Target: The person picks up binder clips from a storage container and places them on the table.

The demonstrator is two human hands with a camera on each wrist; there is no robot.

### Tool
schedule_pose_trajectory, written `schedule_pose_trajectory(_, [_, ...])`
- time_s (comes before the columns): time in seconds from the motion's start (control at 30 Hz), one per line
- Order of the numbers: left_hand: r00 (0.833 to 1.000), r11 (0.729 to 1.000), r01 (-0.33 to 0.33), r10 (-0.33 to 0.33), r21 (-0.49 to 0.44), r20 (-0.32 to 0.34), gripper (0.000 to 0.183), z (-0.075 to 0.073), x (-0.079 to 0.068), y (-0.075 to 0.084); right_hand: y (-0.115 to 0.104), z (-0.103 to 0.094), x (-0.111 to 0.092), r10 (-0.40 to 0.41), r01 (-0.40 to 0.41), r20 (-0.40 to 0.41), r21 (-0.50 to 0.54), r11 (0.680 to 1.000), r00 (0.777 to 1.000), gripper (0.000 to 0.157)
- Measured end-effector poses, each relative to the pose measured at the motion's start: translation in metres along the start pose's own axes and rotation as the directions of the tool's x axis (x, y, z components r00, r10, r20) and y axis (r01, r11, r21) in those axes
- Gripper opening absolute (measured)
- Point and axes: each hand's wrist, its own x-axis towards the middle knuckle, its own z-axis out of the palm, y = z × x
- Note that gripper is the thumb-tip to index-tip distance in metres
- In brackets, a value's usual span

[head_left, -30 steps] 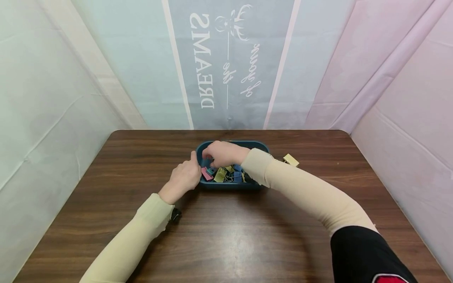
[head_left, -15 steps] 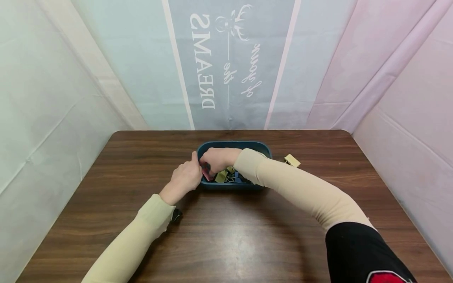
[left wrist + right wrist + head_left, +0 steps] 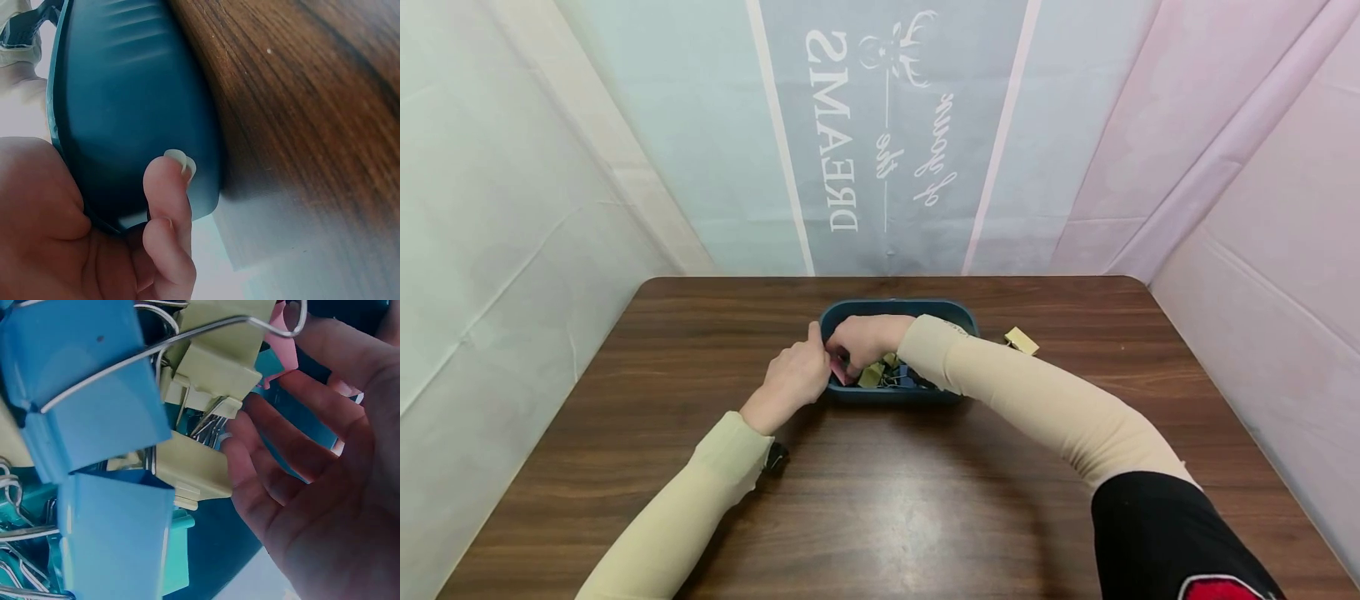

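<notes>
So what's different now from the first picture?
The right hand moved down into the blue box, toward the pink clip; I can't tell whether its fingers hold it. The left hand stayed at the box's left end, and the yellow clip stayed on the table.

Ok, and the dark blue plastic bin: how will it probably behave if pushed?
The dark blue plastic bin would likely slide rather than tip, since it looks long and low on the table. The binder clips inside may shift, lying in a jumble. Its smooth moulded wall suggests fairly stiff plastic.
</notes>
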Motion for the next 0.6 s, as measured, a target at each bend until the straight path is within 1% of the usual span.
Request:
schedule_pose_trajectory(0.2, [1.000,1.000,0.008,-0.008,-0.008,0.002,0.063,-0.001,0.000,0.002,0.002,0.001,-0.003,-0.014,0.015,-0.023,0.049,0.999,1.000,0.007])
schedule_pose_trajectory(0.3, [1.000,1.000,0.006,-0.006,-0.004,0.005,0.063,-0.001,-0.001,0.002,0.002,-0.001,-0.006,-0.016,0.017,-0.043,0.028,0.999,0.999,0.006])
schedule_pose_trajectory(0.47, [1.000,1.000,0.011,-0.011,0.005,0.006,0.063,-0.001,0.000,0.002,0.003,-0.005,-0.013,-0.033,0.032,-0.059,-0.022,0.999,0.998,0.012])
schedule_pose_trajectory(0.6, [1.000,1.000,0.020,-0.020,0.004,0.008,0.063,0.000,0.000,0.002,0.006,-0.008,-0.017,-0.047,0.050,-0.087,0.027,0.998,0.995,0.014])
